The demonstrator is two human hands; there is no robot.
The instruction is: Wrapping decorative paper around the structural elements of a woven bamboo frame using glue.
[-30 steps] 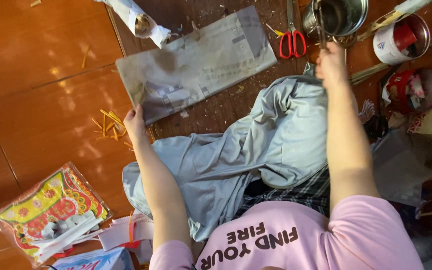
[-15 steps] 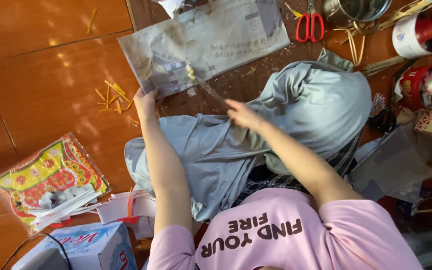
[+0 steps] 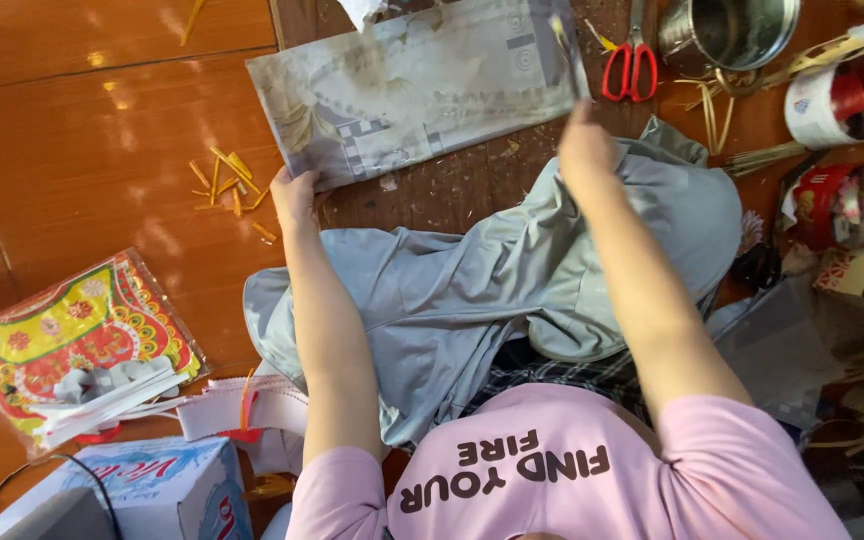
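Printed sheet [image 3: 422,85] lies flat across the upper middle of the frame, on a dark, scuffed strip of floor [image 3: 452,190] littered with small scraps. Grey-white print, slightly tilted, long side running left to right.

Left hand [image 3: 295,192] sits at the sheet's lower left corner, fingers closed on the edge. Right hand [image 3: 584,145] is at the sheet's right edge, closed around a thin stick [image 3: 567,50] that points up over the sheet; stick is blurred, can't tell its material.

Grey cloth [image 3: 472,290] is spread over the person's lap, centre frame, just below the sheet. Checked fabric shows under it near the pink shirt [image 3: 572,470] at bottom centre.

Upper right: red-handled scissors [image 3: 630,65] just right of the sheet, then a metal pot [image 3: 727,30], then a white tin [image 3: 842,100] with something red inside. A red container [image 3: 837,205] sits below the tin at the right edge. Thin sticks [image 3: 752,155] lie between the pot and the cloth.

Left side, orange tile floor: yellow stick offcuts [image 3: 227,180] scattered just left of the left hand. Lower left: a clear bag [image 3: 72,345] with red-yellow patterned paper and white strips. A blue-white carton [image 3: 142,490] is in the bottom left corner. Dark clutter at lower right, contents unclear.
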